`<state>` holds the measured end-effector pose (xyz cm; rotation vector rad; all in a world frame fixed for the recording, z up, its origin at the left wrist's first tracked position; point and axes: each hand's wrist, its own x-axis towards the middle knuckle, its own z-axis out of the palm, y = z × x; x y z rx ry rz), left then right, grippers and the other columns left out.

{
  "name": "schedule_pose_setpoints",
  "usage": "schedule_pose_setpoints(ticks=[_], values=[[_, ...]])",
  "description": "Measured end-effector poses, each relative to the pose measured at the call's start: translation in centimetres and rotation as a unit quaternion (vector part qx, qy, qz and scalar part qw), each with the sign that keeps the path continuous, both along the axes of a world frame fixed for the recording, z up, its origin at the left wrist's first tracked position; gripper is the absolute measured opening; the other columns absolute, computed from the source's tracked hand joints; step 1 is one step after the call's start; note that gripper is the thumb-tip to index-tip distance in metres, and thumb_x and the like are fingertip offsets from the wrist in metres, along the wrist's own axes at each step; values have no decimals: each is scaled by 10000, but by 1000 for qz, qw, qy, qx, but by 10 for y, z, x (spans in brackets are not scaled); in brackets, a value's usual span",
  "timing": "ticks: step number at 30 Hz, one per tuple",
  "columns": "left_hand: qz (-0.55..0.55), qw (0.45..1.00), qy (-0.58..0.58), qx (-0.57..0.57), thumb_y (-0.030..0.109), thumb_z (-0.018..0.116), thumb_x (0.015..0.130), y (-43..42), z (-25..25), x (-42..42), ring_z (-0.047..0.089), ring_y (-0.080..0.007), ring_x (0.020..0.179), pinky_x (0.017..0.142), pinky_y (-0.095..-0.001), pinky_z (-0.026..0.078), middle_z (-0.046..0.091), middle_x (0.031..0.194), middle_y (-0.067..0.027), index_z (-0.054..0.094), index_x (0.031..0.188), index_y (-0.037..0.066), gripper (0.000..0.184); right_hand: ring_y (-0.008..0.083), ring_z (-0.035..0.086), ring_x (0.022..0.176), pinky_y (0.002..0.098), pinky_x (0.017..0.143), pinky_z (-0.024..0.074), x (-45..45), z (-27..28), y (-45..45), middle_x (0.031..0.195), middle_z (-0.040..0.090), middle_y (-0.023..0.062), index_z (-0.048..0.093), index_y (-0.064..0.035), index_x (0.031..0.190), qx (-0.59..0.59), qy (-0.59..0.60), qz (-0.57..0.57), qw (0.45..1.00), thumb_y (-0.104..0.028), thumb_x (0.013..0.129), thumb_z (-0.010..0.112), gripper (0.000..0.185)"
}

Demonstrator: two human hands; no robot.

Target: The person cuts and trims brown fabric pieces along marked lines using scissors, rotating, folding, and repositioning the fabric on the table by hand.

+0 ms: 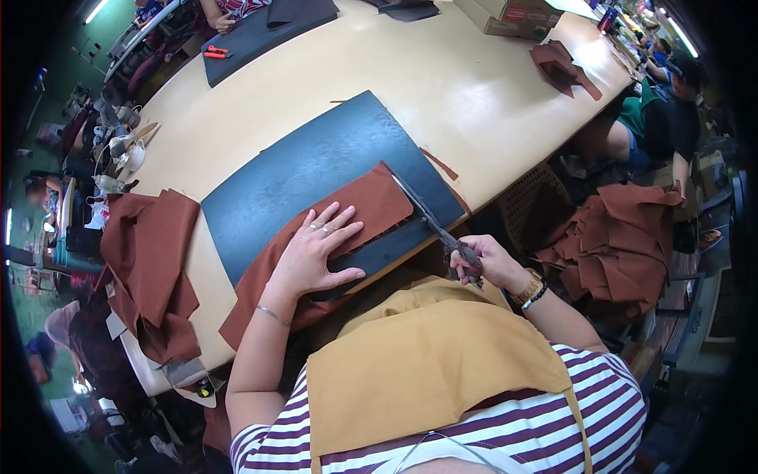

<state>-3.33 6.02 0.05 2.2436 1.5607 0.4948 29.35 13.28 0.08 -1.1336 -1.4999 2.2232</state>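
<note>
A long piece of reddish-brown fabric (363, 201) lies across a dark blue-green board (308, 162) and hangs toward the table's near edge. My left hand (320, 245) rests flat on this fabric, fingers spread, a ring on one finger. To its right, my right hand (482, 261) is wrapped round the handles of dark scissors (430, 217). The blades point up and left, along the fabric's right end. Whether the blades are parted is hard to tell. Thin brown scraps (440, 163) lie at the board's right edge.
Brown fabric is heaped at the left (154, 268) and right (616, 245). On the pale table (442, 71) are a red tool (216, 53), a cardboard box (509, 17) and crumpled brown fabric (562, 67). A person (667, 110) is at the right; another person's hand (225, 22) shows top left.
</note>
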Motion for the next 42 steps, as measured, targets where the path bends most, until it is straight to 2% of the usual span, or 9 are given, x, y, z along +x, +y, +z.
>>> schedule_pose_setpoints(ticks=[15,21,24,28,32,34,36,40,42], values=[[-37,999,12,1,560,717,683,-2,2,0,336,-345,1353,1099,-571,231,436,1423,-113,558,1270,119,752,54,570,604,197,553,482,-5,-2,9,707,598,0,624,-34,857,-12,21,-14,1000,-216,893,633,186],[-32,999,10,-20,584,705,691,6,1,-5,288,-334,1380,1123,-557,174,394,1457,-94,521,1319,145,788,69,581,621,221,546,505,3,-1,16,728,599,19,614,-16,881,8,-10,-7,1000,-194,898,624,179],[-27,999,33,17,603,683,707,29,-9,-17,252,-339,1393,1124,-560,167,342,1484,-112,460,1366,141,835,82,588,618,235,541,518,3,-12,23,740,596,33,602,-6,896,20,72,-104,992,-161,905,602,156],[0,996,42,75,643,639,734,94,-25,-30,224,-331,1403,1124,-558,161,301,1497,-137,391,1406,125,884,118,564,587,291,558,530,-21,-24,47,703,559,26,581,-19,889,92,197,-196,956,-311,910,616,294],[74,979,164,98,706,589,726,150,-12,-31,246,-319,1395,1097,-618,157,311,1492,-131,424,1387,160,873,108,559,609,284,575,526,-65,-25,76,716,565,25,581,-32,909,131,240,-196,942,-313,923,604,282],[108,963,173,177,697,563,749,161,-25,-25,270,-314,1384,1075,-644,174,342,1474,-127,457,1360,172,812,106,565,622,272,570,526,-78,-42,87,727,571,29,587,-29,923,185,223,-180,940,-282,918,615,255],[144,955,131,225,622,511,839,136,-19,-4,292,-324,1371,1056,-646,210,372,1451,-141,502,1314,145,673,103,571,636,262,566,527,-81,-49,90,741,577,34,592,-25,934,192,216,-166,943,-256,914,624,234],[236,956,107,137,630,557,808,17,15,17,262,-369,1380,1039,-669,179,340,1456,-206,476,1340,111,747,95,575,648,244,557,526,-78,-46,85,760,576,41,601,-16,933,157,198,-170,952,-240,910,629,227],[362,925,94,69,622,567,809,-34,16,13,245,-377,1387,1036,-682,153,321,1463,-219,459,1358,113,756,95,573,641,245,553,526,-80,-46,86,755,573,39,601,-11,926,168,204,-178,948,-242,912,626,233]])
